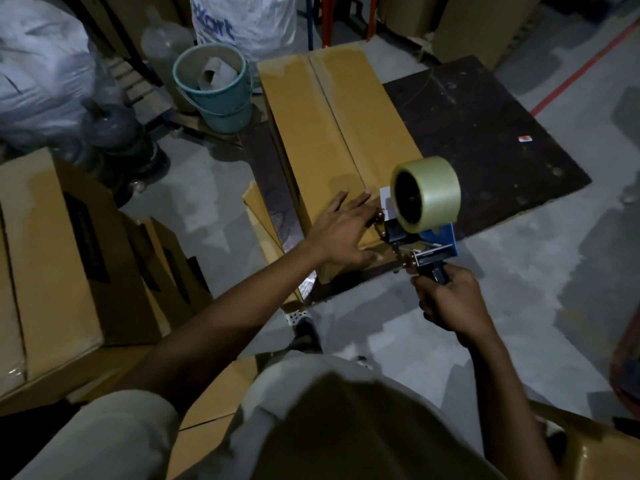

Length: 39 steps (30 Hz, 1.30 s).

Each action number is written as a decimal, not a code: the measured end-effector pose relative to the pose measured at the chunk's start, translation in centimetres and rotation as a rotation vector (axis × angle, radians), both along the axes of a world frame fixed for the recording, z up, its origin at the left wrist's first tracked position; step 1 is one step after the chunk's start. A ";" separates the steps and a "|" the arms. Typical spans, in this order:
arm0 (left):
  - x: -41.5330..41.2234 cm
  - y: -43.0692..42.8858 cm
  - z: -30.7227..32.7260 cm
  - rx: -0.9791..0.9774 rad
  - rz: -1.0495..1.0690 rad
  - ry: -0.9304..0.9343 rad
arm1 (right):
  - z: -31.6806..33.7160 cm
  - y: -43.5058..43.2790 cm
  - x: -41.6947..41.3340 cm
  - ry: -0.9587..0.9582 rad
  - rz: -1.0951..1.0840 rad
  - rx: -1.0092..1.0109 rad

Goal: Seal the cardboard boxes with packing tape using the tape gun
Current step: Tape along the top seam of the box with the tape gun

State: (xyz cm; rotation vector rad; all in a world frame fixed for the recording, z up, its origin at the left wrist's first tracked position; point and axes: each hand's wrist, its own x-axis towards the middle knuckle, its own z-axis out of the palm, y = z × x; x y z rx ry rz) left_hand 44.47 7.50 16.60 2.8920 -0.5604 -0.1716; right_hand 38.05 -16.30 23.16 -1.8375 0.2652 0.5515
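Left hand [341, 233]: arm stretched forward, palm down, fingers straight and spread, pressing flat on the near end of the cardboard box [329, 133]; it clasps nothing. Its fingertips lie just beside the front of the tape gun [426, 244].

Right hand [450, 303]: fingers curled tightly round the gun's dark pistol handle, wrist bent slightly upward. The gun's blue frame rises from this grip, and its metal front end meets the box's near edge, close to the centre seam. The roll of clear tape [429, 194] sits above the frame, its open core turned toward the left hand.

The box is long and closed, with its two top flaps meeting in a seam that runs away from the person. It rests on a dark board [485, 133] on the concrete floor, ahead of both hands.

Containers: at far left, stacked cardboard boxes [52, 254], closed, their contents hidden. Beyond them, just left of the long box's far end, stands a teal bucket [221, 98] holding a crumpled grey piece [216, 76], the material of which cannot be told.
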 end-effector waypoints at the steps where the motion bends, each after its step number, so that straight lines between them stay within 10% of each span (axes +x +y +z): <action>1: -0.1 -0.1 -0.2 0.046 0.014 -0.030 | -0.1 0.1 -0.2 -0.009 -0.001 0.003; 24: -2.5 -1.1 -1.5 0.178 0.005 -0.284 | -7.0 -4.5 -9.0 -0.071 0.005 0.000; 39: -1.5 -2.4 -1.2 -0.357 0.092 -0.136 | -7.3 -3.4 -7.4 0.137 -0.099 0.230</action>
